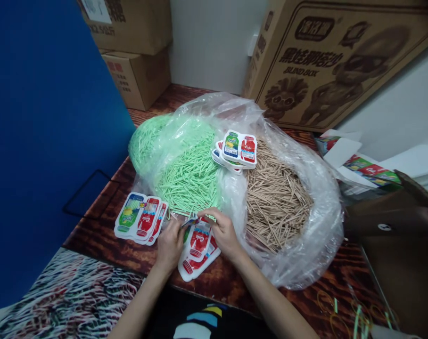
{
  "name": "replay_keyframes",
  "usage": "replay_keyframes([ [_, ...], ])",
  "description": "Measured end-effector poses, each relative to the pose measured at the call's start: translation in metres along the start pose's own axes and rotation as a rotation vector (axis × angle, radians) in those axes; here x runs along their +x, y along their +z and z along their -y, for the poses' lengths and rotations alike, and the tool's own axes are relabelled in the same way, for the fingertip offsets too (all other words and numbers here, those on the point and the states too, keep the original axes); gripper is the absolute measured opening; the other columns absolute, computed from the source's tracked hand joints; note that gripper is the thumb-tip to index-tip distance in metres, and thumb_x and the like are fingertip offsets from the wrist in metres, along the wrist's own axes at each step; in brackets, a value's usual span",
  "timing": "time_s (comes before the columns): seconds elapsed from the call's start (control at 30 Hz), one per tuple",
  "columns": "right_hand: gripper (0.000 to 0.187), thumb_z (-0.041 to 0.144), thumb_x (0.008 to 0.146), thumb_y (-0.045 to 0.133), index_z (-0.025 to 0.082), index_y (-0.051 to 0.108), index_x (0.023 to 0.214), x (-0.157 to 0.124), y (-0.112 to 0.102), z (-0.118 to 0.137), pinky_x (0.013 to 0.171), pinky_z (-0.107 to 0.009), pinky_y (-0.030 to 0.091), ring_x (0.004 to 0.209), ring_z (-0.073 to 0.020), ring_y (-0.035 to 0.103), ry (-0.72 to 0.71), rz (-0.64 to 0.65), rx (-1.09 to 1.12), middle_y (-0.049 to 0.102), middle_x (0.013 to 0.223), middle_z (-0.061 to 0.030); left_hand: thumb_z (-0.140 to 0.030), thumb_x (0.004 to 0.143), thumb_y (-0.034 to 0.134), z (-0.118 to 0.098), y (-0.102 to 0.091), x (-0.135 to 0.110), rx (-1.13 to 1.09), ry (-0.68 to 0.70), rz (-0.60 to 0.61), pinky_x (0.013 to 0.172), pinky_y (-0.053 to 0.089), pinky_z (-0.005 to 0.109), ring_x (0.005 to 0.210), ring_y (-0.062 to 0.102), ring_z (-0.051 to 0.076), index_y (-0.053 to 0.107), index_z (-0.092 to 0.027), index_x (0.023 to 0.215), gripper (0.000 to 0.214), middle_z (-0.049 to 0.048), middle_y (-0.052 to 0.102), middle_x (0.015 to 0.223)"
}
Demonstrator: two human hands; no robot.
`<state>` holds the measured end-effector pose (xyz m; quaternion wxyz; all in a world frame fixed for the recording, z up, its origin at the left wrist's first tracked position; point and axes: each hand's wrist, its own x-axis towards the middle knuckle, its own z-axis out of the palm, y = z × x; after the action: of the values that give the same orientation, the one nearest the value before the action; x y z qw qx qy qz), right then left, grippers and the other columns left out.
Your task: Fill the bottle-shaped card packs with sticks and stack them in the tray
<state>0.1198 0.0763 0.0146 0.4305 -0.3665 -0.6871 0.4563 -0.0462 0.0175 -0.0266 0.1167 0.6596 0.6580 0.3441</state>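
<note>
My left hand [170,243] and my right hand [221,231] meet over a small plastic pack [199,239] printed with a red bottle, both with fingers closed on its top edge. More such packs [196,264] lie under it on the wooden table [104,235]. My right fingers also pinch a few green sticks [209,217]. Behind my hands, a clear plastic bag [306,254] holds a heap of green sticks [191,174] on the left and tan sticks [275,202] on the right.
A stack of filled packs [140,219] lies left of my hands, and another stack [238,149] rests on the sticks. A blue panel [40,117] stands at left. Cardboard boxes [327,61] stand behind. Rubber bands [355,313] lie at the right front.
</note>
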Motion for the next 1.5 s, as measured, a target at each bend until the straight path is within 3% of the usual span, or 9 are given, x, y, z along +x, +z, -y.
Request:
replay_keyframes([
  [0.27, 0.038, 0.002, 0.078, 0.04, 0.021, 0.068, 0.096, -0.006, -0.01, 0.007, 0.085, -0.032, 0.047, 0.091, -0.0173, 0.062, -0.032, -0.017, -0.017, 0.068, 0.093, -0.0051, -0.023, 0.092, 0.044, -0.002, 0.003, -0.002, 0.082, 0.04, -0.022, 0.069, 0.044, 0.029, 0.077, 0.057, 0.019, 0.06, -0.019, 0.093, 0.016, 0.0047, 0.057, 0.082],
  [0.4, 0.039, 0.001, 0.077, 0.04, 0.021, 0.068, 0.096, -0.01, -0.014, 0.009, 0.084, -0.032, 0.048, 0.091, -0.0171, 0.062, -0.03, -0.023, -0.009, 0.068, 0.093, -0.0048, -0.021, 0.091, 0.043, 0.001, 0.002, 0.001, 0.06, 0.031, -0.051, 0.066, 0.045, 0.03, 0.073, 0.057, 0.02, 0.057, -0.018, 0.083, 0.017, 0.0045, 0.058, 0.076],
  [0.6, 0.038, 0.002, 0.076, 0.041, 0.02, 0.068, 0.096, -0.013, -0.02, 0.012, 0.083, -0.033, 0.048, 0.089, -0.0179, 0.062, -0.031, -0.033, -0.017, 0.069, 0.092, -0.0055, -0.021, 0.092, 0.043, 0.004, -0.006, 0.009, -0.03, 0.064, -0.059, 0.07, 0.048, 0.03, 0.076, 0.062, 0.019, 0.063, -0.017, 0.092, 0.021, 0.0055, 0.064, 0.081],
  [0.87, 0.05, -0.003, 0.067, 0.036, 0.02, 0.068, 0.098, -0.016, -0.024, 0.012, 0.086, -0.033, 0.048, 0.093, -0.0174, 0.062, -0.037, -0.04, -0.008, 0.068, 0.095, -0.0051, -0.029, 0.087, 0.053, -0.003, -0.022, 0.013, -0.3, -0.119, -0.2, 0.08, 0.053, 0.033, 0.087, 0.064, 0.02, 0.067, -0.018, 0.091, 0.018, 0.006, 0.068, 0.093],
  [1.1, 0.056, -0.004, 0.061, 0.034, 0.021, 0.067, 0.099, -0.016, -0.027, 0.011, 0.088, -0.033, 0.048, 0.096, -0.0173, 0.062, -0.005, -0.028, 0.02, 0.068, 0.097, -0.0041, -0.028, 0.085, 0.056, -0.015, -0.03, 0.01, -0.438, -0.162, -0.124, 0.08, 0.054, 0.033, 0.087, 0.065, 0.02, 0.069, -0.018, 0.087, 0.017, 0.0057, 0.07, 0.092],
  [1.27, 0.05, -0.004, 0.067, 0.037, 0.022, 0.067, 0.098, -0.018, -0.028, 0.01, 0.087, -0.034, 0.048, 0.095, -0.0178, 0.062, -0.002, -0.036, 0.016, 0.068, 0.097, -0.0044, -0.028, 0.084, 0.057, -0.016, -0.029, 0.009, -0.512, -0.2, -0.087, 0.08, 0.054, 0.032, 0.086, 0.065, 0.019, 0.069, -0.017, 0.085, 0.016, 0.0061, 0.07, 0.091],
  [1.4, 0.047, -0.003, 0.072, 0.038, 0.022, 0.067, 0.099, -0.017, -0.029, 0.009, 0.089, -0.034, 0.047, 0.097, -0.0178, 0.062, -0.001, -0.032, 0.011, 0.068, 0.098, -0.0042, -0.025, 0.085, 0.056, -0.019, -0.026, 0.007, -0.535, -0.134, 0.026, 0.08, 0.052, 0.031, 0.087, 0.064, 0.019, 0.069, -0.018, 0.082, 0.015, 0.0056, 0.069, 0.089],
  [1.5, 0.034, 0.004, 0.08, 0.042, 0.021, 0.067, 0.096, -0.014, -0.028, 0.008, 0.085, -0.032, 0.049, 0.093, -0.0177, 0.063, 0.022, -0.036, -0.023, 0.068, 0.095, -0.0049, -0.024, 0.086, 0.055, -0.022, -0.023, 0.007, -0.527, -0.098, 0.076, 0.079, 0.052, 0.031, 0.086, 0.064, 0.018, 0.068, -0.018, 0.084, 0.015, 0.0054, 0.069, 0.088],
])
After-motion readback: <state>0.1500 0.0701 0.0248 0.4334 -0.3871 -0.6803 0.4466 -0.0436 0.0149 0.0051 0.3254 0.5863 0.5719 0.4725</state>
